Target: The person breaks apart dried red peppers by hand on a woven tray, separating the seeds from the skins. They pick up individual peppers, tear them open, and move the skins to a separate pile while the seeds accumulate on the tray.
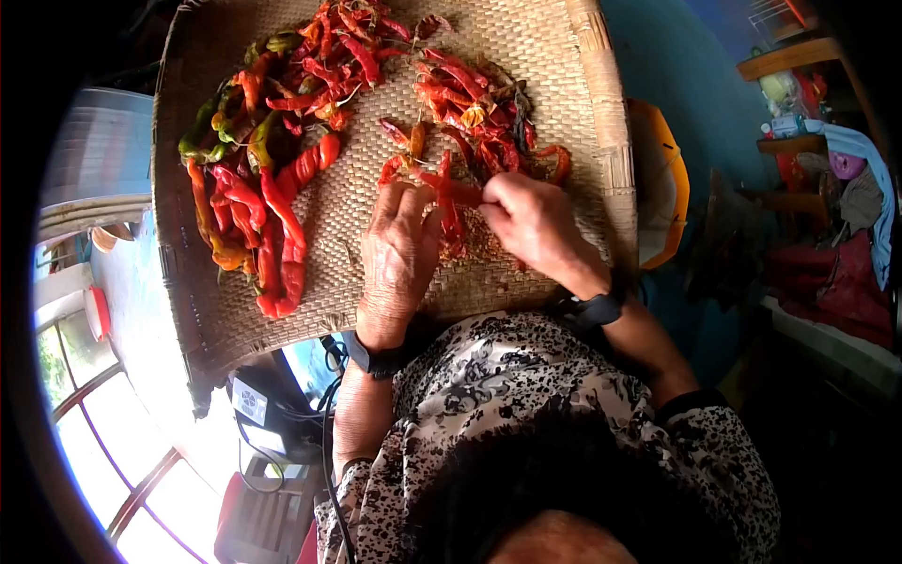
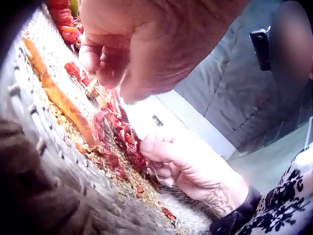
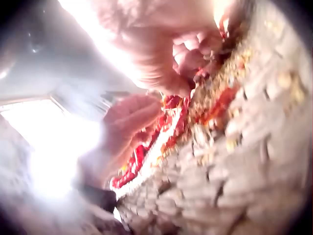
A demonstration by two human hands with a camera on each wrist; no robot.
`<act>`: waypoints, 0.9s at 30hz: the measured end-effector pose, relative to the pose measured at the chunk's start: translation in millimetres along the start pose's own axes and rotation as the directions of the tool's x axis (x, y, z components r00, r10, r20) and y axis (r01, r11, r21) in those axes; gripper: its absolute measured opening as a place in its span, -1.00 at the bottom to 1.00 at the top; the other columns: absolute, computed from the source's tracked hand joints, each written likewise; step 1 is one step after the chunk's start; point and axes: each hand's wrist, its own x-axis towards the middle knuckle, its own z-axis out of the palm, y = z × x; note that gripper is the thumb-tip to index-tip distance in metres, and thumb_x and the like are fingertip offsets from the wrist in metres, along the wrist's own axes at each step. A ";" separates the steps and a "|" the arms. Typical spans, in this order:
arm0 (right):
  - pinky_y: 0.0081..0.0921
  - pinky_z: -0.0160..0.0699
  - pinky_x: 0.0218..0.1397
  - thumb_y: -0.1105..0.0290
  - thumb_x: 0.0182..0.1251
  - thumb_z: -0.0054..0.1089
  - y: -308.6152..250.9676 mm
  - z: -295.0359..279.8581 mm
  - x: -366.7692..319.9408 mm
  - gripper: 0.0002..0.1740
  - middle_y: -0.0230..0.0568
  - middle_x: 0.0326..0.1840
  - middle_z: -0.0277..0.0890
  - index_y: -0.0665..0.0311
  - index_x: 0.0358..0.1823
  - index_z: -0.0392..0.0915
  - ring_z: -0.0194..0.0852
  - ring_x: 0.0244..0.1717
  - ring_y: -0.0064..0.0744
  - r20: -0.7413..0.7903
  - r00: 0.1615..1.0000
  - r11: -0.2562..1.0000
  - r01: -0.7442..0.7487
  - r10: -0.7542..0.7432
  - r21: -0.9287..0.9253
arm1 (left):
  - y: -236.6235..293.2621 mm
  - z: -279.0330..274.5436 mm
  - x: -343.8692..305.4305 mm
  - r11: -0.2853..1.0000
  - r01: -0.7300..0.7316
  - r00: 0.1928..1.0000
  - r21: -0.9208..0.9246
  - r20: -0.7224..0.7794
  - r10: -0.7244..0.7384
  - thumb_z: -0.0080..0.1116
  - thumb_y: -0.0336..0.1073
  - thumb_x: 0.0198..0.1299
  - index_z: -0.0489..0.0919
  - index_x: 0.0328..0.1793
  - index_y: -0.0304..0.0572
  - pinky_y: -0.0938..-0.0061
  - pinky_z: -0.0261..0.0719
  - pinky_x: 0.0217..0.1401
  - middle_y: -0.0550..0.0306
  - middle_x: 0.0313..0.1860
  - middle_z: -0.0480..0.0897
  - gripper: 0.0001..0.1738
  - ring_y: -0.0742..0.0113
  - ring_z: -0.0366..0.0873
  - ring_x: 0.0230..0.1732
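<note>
Woven tray (image 1: 554, 47) fills most of my head view. Whole peppers (image 1: 280, 202) pile left; shrivelled heap (image 1: 474, 108) farther right, likely kept separate for sorting. Left hand (image 1: 402, 249) and right hand (image 1: 531, 221) are apart, each pinching the split red pepper (image 1: 455, 193) between them, presumably to pull it open. It's low over the tray, probably so loose seeds (image 1: 489, 249) land there.

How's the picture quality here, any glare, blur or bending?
Head view: edges bent with dark corners, window blown out at lower left, red peppers fairly clear. Left wrist view: right hand washed pale, a blurred oval at upper right. Right wrist view: strong glare at left, woven tray soft.
</note>
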 end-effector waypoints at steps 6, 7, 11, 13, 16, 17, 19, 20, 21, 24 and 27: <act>-0.73 0.15 -0.67 0.35 0.31 0.18 1.3 -58.4 -18.9 -0.90 -0.50 -0.60 0.35 0.21 -0.32 0.52 0.20 -0.68 -0.70 0.097 0.890 0.445 -0.314 0.446 0.838 | 0.2 8.4 3.3 0.988 -0.021 0.999 -0.154 0.042 0.027 0.11 -0.47 0.21 0.57 -0.30 -0.25 0.48 0.58 -0.61 0.07 -0.45 0.61 -0.95 0.37 0.55 -0.61; -0.70 0.20 -0.60 0.31 0.35 0.15 3.3 -67.5 -24.5 -0.87 -0.49 -0.53 0.38 0.21 -0.29 0.51 0.21 -0.62 -0.67 0.118 0.860 0.274 -0.285 0.497 0.919 | 6.7 9.7 1.5 0.976 -0.058 0.992 -0.208 0.097 0.080 0.12 -0.45 0.21 0.56 -0.30 -0.25 0.48 0.61 -0.56 0.06 -0.39 0.63 -0.96 0.35 0.58 -0.55; -0.63 0.25 -0.43 0.22 0.39 0.10 28.1 -87.8 -43.7 -0.74 -0.39 -0.42 0.33 0.31 -0.15 0.47 0.22 -0.41 -0.59 0.032 0.859 -0.302 0.144 0.511 0.942 | 20.8 32.3 -6.7 0.952 -0.165 0.937 -0.257 0.261 0.232 0.16 -0.35 0.22 0.55 -0.30 -0.23 0.47 0.64 -0.48 0.08 -0.35 0.62 -0.89 0.35 0.61 -0.45; -0.64 0.24 -0.44 0.19 0.39 0.09 27.5 -96.7 -44.1 -0.70 -0.36 -0.41 0.34 0.32 -0.10 0.46 0.21 -0.42 -0.56 0.034 0.872 -0.466 0.228 0.489 0.855 | 32.1 35.6 -6.7 0.969 -0.238 0.870 -0.071 0.427 0.245 0.21 -0.25 0.17 0.51 -0.29 -0.17 0.39 0.57 -0.53 0.10 -0.34 0.55 -0.83 0.29 0.56 -0.47; -0.60 0.26 -0.38 0.13 0.41 0.04 30.7 -94.8 -49.0 -0.68 -0.43 -0.48 0.34 0.27 -0.11 0.50 0.21 -0.46 -0.57 0.132 0.846 -0.303 0.036 0.516 0.952 | 36.5 38.8 -5.8 0.970 -0.238 0.861 -0.045 0.453 0.233 0.26 -0.22 0.06 0.46 -0.26 -0.14 0.28 0.53 -0.44 0.08 -0.31 0.48 -0.76 0.12 0.54 -0.37; -0.61 0.26 -0.41 0.13 0.42 0.04 26.2 -87.8 -51.3 -0.68 -0.44 -0.50 0.34 0.26 -0.10 0.50 0.22 -0.49 -0.59 0.134 0.827 -0.152 -0.060 0.546 0.987 | 37.5 38.8 -5.8 0.967 -0.252 0.869 -0.044 0.429 0.246 0.27 -0.24 0.03 0.46 -0.26 -0.14 0.25 0.55 -0.38 0.06 -0.30 0.47 -0.75 0.07 0.55 -0.32; -0.65 0.25 -0.55 0.30 0.37 0.11 5.4 -78.8 -48.8 -0.82 -0.45 -0.57 0.33 0.28 -0.21 0.52 0.28 -0.57 -0.65 0.095 0.870 0.408 -0.321 0.484 0.855 | 38.1 39.4 -7.6 0.971 -0.231 0.881 -0.065 0.408 0.238 0.26 -0.25 0.03 0.46 -0.25 -0.15 0.24 0.55 -0.37 0.05 -0.31 0.47 -0.75 0.05 0.55 -0.30; -0.58 0.33 -0.52 0.36 0.33 0.14 -0.8 -71.2 -49.3 -0.86 -0.39 -0.55 0.37 0.29 -0.23 0.51 0.35 -0.54 -0.56 0.107 0.906 0.629 -0.365 0.409 0.687 | 38.3 39.8 -8.3 0.974 -0.208 0.894 -0.088 0.387 0.226 0.26 -0.27 0.03 0.46 -0.25 -0.15 0.23 0.56 -0.35 0.05 -0.31 0.47 -0.76 0.04 0.56 -0.28; -0.51 0.40 -0.49 0.43 0.28 0.18 -5.8 -63.1 -49.5 -0.90 -0.32 -0.54 0.41 0.30 -0.25 0.51 0.43 -0.52 -0.47 0.142 0.931 0.806 -0.363 0.337 0.468 | 37.9 40.4 -8.8 0.974 -0.208 0.893 -0.089 0.390 0.226 0.26 -0.27 0.03 0.46 -0.25 -0.15 0.23 0.56 -0.35 0.05 -0.31 0.47 -0.76 0.04 0.56 -0.28; -0.30 0.52 -0.28 0.59 0.13 0.20 -7.3 -48.1 -56.1 -0.81 -0.07 -0.35 0.48 0.34 -0.19 0.50 0.53 -0.36 -0.06 0.159 0.974 0.984 -0.171 0.163 0.041 | 32.5 38.8 -9.0 0.977 -0.182 0.909 -0.108 0.360 0.209 0.22 -0.32 0.06 0.47 -0.21 -0.16 0.22 0.56 -0.34 0.04 -0.30 0.47 -0.80 0.04 0.56 -0.27; -0.25 0.51 -0.27 0.63 0.09 0.19 -16.2 -49.0 -49.4 -0.77 -0.07 -0.36 0.45 0.34 -0.18 0.50 0.51 -0.32 0.02 0.224 0.961 0.986 -0.169 0.163 0.008 | 31.0 30.7 6.1 0.997 -0.047 0.894 -0.061 0.442 0.069 0.25 -0.33 -0.02 0.46 -0.22 -0.15 0.30 0.62 -0.30 0.05 -0.25 0.50 -0.75 0.11 0.57 -0.16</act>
